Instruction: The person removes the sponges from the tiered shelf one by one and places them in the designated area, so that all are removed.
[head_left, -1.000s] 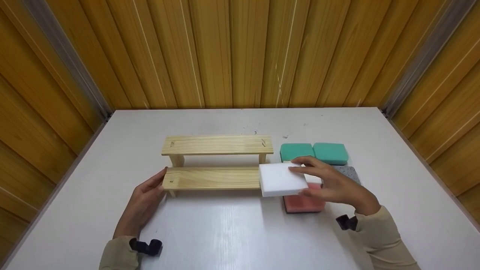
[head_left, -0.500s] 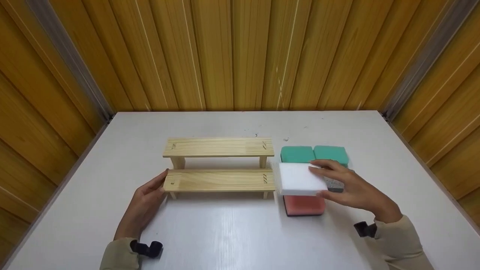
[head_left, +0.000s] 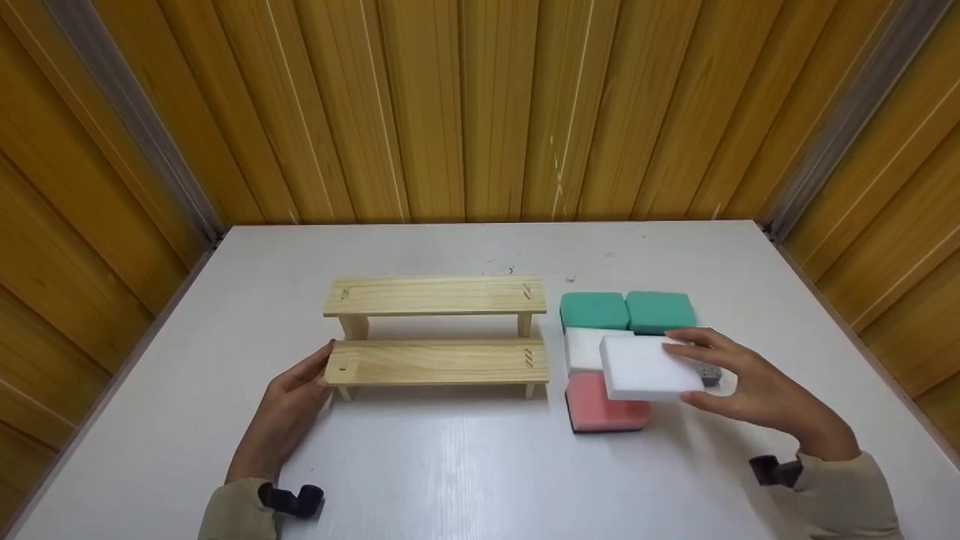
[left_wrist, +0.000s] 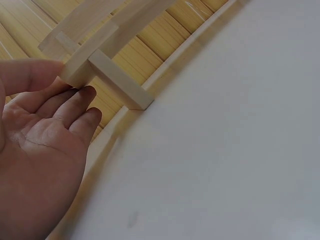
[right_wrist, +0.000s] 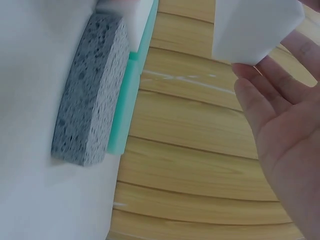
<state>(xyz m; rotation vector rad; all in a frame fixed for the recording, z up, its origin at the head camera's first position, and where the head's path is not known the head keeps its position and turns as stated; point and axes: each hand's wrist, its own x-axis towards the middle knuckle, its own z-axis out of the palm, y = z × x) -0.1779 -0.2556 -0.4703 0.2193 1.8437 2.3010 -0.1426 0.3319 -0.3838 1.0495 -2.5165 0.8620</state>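
Observation:
In the head view, my right hand (head_left: pixel 757 390) pinches a white sponge block (head_left: pixel 649 367) between thumb and fingers, holding it up over the other sponges. The right wrist view shows this white block (right_wrist: pixel 250 30) above the table, gripped at its edge. My left hand (head_left: pixel 289 405) holds the left end of a two-step wooden rack (head_left: pixel 442 362) at its lower board. Up close in the left wrist view, the thumb touches the end of the board (left_wrist: pixel 82 62) and the fingertips lie against its other side.
Right of the rack lie two green sponges (head_left: pixel 592 310), a second white one (head_left: pixel 589 349) and a pink one (head_left: pixel 592 405) with a dark base. A speckled grey sponge (right_wrist: pixel 90 95) is mostly covered in the head view. Wood-patterned walls (head_left: pixel 495 112) enclose the white table (head_left: pixel 420 465).
My right hand has carried the white sponge block rightward, from the lower board's right end to above the sponge group. The left hand and rack stay put.

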